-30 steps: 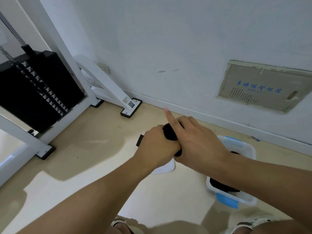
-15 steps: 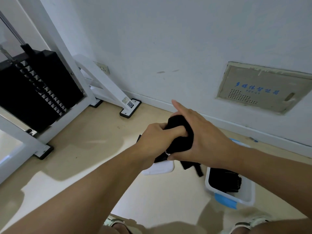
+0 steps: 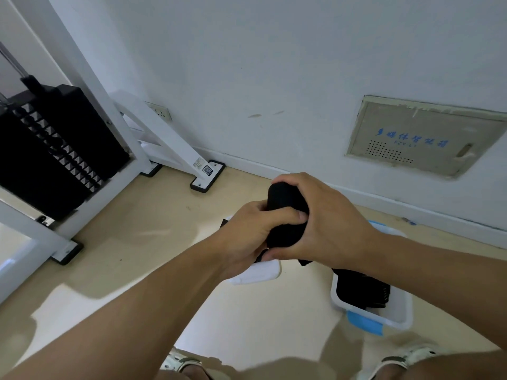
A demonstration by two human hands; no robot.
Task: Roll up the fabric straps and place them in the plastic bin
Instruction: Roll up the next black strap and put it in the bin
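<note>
Two hands grip one black rolled fabric strap [image 3: 286,212], held in the air above the beige floor [image 3: 137,242]. The left hand [image 3: 255,231] curls round the roll from the near side, thumb across its middle. The right hand [image 3: 329,223] wraps over the top and far side, fingers curled round the upper end, thumb under the lower end. A short loose tail of the strap hangs below the right hand.

Below the left hand lies a white plastic lid [image 3: 260,274] flat on the floor, partly hidden by the forearm. To the right stands a clear plastic bin with blue latches [image 3: 395,319]; inside it lie more black straps [image 3: 362,292], their count unclear. The right forearm crosses over the bin's far part.

Further out: a white-framed weight machine with a black plate stack [image 3: 55,149] at left, a white wall [image 3: 247,64] with a beige access panel [image 3: 419,135], and a wall socket [image 3: 160,112].
</note>
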